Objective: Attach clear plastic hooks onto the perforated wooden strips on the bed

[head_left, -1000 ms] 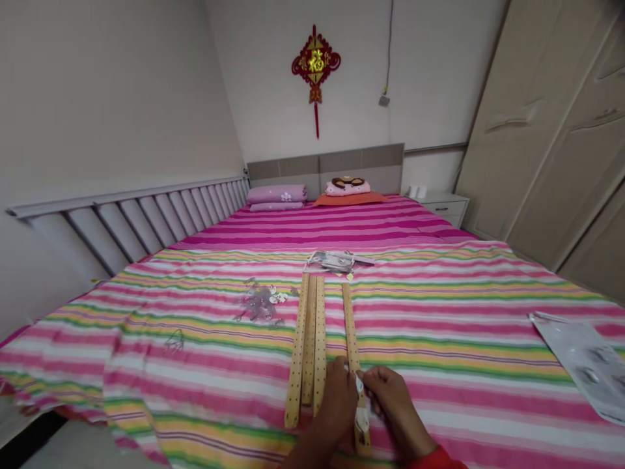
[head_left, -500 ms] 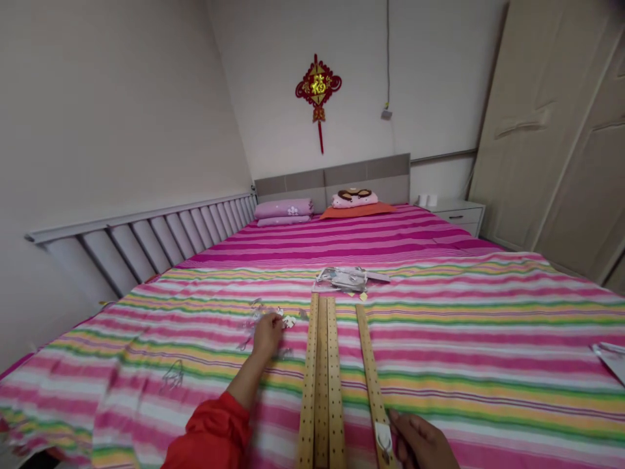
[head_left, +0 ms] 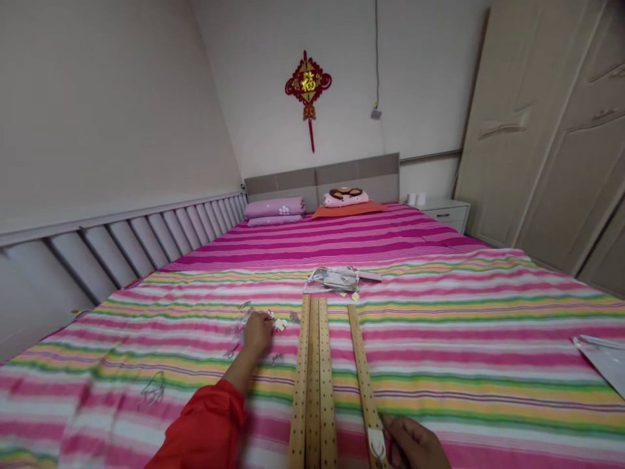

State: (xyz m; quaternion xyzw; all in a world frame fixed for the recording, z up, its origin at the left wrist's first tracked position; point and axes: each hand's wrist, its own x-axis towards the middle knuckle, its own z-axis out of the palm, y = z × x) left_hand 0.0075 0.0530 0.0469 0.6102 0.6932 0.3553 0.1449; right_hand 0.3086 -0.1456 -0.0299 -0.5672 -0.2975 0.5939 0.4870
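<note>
My left hand (head_left: pixel 257 333) is over a small pile of clear plastic bags and little pieces on the striped sheet. Its fingers are pinched together, and what they hold, if anything, is too small to make out. White pieces (head_left: pixel 280 324) lie just right of its fingertips. My right hand (head_left: pixel 416 443) is curled against the near end of a single wooden strip with holes (head_left: pixel 360 355), gripping its right edge. A white hook-like piece (head_left: pixel 376 444) sits on that end. Left of it, several similar wooden strips (head_left: pixel 313 378) lie side by side, pointing away from me.
Beyond the strips lies a clear plastic packet (head_left: pixel 334 279) with grey parts. A loose clear bag (head_left: pixel 153 389) rests at the left, and a white sheet-like item (head_left: pixel 603 365) at the right edge. A slatted rail (head_left: pixel 146 231) borders the bed; folded bedding (head_left: pixel 274 208) is at the headboard.
The view has turned slightly right, so everything appears further left. My left hand stays at the small pieces, its fingers shifted a little. My right hand remains at the strip's near end.
</note>
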